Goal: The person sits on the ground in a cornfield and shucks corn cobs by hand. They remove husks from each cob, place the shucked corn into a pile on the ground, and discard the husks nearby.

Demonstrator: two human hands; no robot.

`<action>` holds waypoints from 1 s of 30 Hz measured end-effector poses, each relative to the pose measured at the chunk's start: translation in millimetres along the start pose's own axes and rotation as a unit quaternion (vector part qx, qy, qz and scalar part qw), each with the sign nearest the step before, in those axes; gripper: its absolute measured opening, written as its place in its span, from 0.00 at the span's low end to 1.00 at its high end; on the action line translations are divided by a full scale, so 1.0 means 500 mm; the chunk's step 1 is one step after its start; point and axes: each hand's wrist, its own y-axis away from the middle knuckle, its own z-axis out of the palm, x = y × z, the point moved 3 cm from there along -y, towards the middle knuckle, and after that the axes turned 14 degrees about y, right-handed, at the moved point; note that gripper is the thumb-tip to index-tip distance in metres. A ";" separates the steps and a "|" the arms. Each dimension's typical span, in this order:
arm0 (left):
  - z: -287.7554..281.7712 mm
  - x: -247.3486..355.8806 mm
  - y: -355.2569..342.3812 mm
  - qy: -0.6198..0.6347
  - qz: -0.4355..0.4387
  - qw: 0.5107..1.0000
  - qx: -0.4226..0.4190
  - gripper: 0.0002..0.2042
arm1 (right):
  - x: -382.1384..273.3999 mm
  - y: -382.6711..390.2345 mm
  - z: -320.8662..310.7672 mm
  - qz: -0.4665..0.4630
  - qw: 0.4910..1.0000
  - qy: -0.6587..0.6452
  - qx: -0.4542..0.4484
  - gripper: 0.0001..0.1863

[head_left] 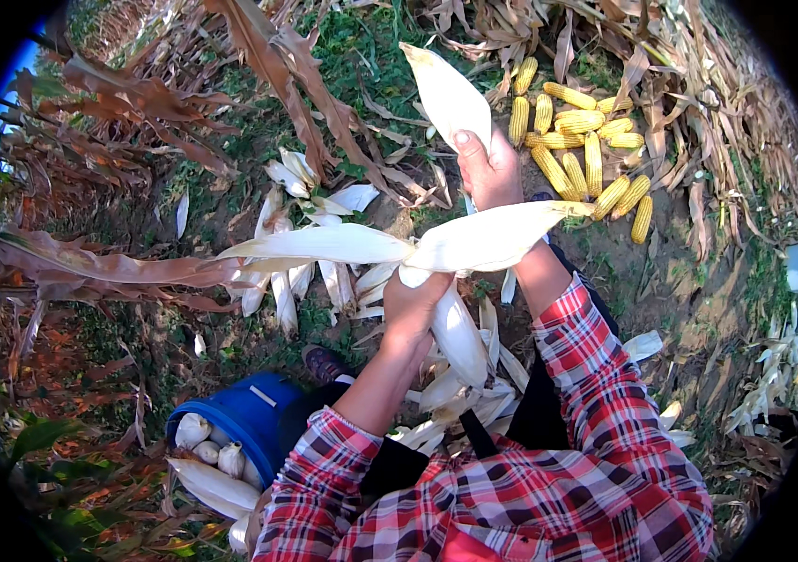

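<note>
My left hand (pixel 410 307) is closed around the middle of an opened corn husk (pixel 470 239), whose long pale leaves spread out to both sides and downward. Above it my right hand (pixel 486 169) grips an upright pale husk piece (pixel 444 84) with the thumb across it, partly behind the spread leaves. Whether a cob is inside either piece cannot be seen. Below and around my hands, loose white husks (pixel 287 300) lie on the ground and between my legs.
A pile of bare yellow cobs (pixel 594 159) lies at the upper right. A blue bucket (pixel 266 421) holding unhusked ears (pixel 202 480) lies tipped beside my left leg. Dry brown corn stalks (pixel 109 262) crowd the left side and top edge, with soil and weeds between.
</note>
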 end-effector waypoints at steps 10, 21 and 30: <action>0.004 0.039 -0.013 -0.021 0.006 0.997 -0.070 0.22 | -0.047 0.118 0.046 -0.315 0.906 0.171 -0.223 0.21; 0.024 0.018 -0.015 0.132 -0.089 0.974 -0.161 0.20 | -0.011 0.058 0.070 0.246 0.824 -0.490 -0.143 0.10; 0.055 0.050 0.039 0.025 -0.054 0.977 -0.207 0.28 | 0.023 -0.069 -0.074 0.106 0.910 -0.401 -0.019 0.12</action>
